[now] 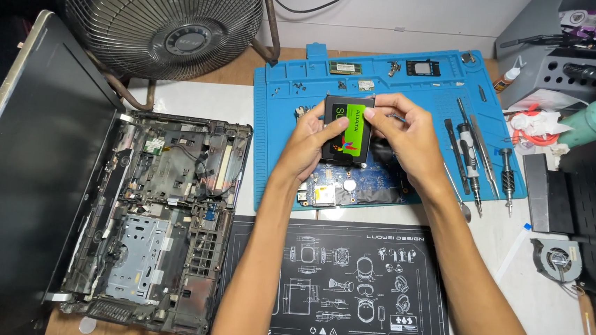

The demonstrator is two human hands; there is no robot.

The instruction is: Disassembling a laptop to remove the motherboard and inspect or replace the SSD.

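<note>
Both my hands hold a black flat drive with a green label (347, 130) upright above the blue work mat (280, 117). My left hand (310, 144) grips its left edge. My right hand (401, 136) pinches its top right corner and also holds a thin tool that sticks out to the right. Under my hands lies a blue circuit board (342, 190), partly hidden. To the left sits an opened laptop chassis (161, 221) with its insides bare and its dark screen (25, 169) folded back.
A black printed mat (345, 290) lies in front of me. Screwdrivers and tweezers (477, 159) lie on the blue mat's right side, small parts along its far edge. A metal fan (161, 21) stands behind the laptop. A small cooling fan (556, 259) and black boxes sit right.
</note>
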